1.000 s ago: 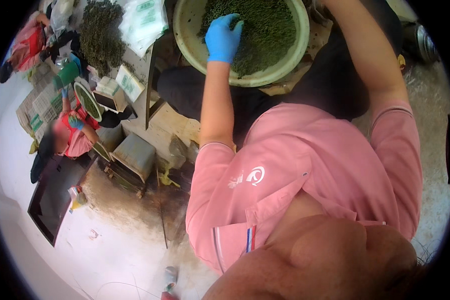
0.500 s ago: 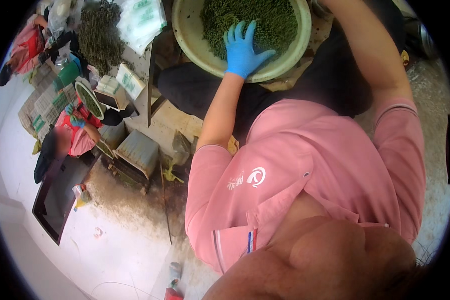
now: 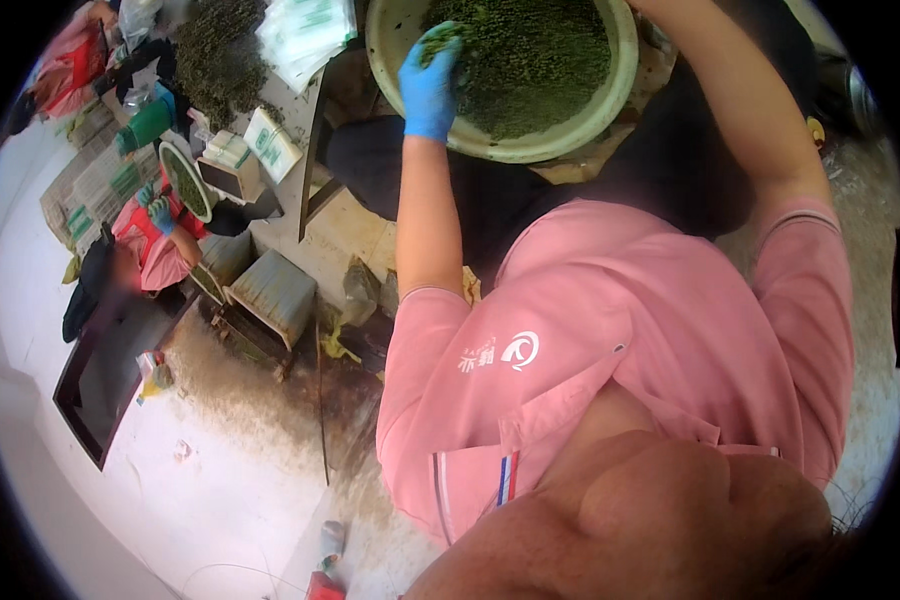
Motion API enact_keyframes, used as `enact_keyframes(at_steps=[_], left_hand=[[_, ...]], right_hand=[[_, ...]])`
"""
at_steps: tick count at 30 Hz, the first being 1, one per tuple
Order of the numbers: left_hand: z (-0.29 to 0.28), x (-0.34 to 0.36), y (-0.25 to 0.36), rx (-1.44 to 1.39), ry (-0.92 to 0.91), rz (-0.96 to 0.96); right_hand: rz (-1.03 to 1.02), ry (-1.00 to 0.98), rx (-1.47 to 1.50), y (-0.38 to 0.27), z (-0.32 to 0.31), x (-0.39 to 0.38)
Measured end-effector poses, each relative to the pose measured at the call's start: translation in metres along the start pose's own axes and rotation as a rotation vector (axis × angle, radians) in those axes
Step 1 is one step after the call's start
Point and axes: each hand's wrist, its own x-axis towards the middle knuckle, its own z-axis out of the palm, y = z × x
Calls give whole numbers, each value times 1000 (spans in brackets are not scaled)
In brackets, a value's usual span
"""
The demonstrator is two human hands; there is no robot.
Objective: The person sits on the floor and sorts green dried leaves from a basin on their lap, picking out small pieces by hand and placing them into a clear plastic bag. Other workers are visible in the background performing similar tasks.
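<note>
My left hand [image 3: 430,90], in a blue glove, is raised at the left side of a wide pale basin [image 3: 625,80]. Its fingers are curled round a small handful of green peppercorns [image 3: 437,44]. More loose green peppercorns [image 3: 530,70], small and round, cover the bottom of the basin, which rests by my dark-trousered legs [image 3: 670,170]. My right forearm [image 3: 715,70] reaches up along the basin's right side; the hand itself is cut off by the upper edge.
Left of the basin, a table holds a dark heap of peppercorns [image 3: 220,60], printed plastic bags [image 3: 310,35] and a small box [image 3: 232,178]. A blue-gloved co-worker [image 3: 155,240] handles another bowl [image 3: 185,185]. A second person [image 3: 70,60] is farther off. Metal containers [image 3: 272,295] stand below the table.
My left hand has lifted from the peppercorns and moved left to the basin's rim side. Its spread fingers have closed round a handful. The view has shifted slightly.
</note>
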Motion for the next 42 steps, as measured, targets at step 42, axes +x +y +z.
enact_keyframes(at_steps=[42], left_hand=[[49,-11,51,1000,-143,318]], right_hand=[[-302,-293,44,-23,67,-83]])
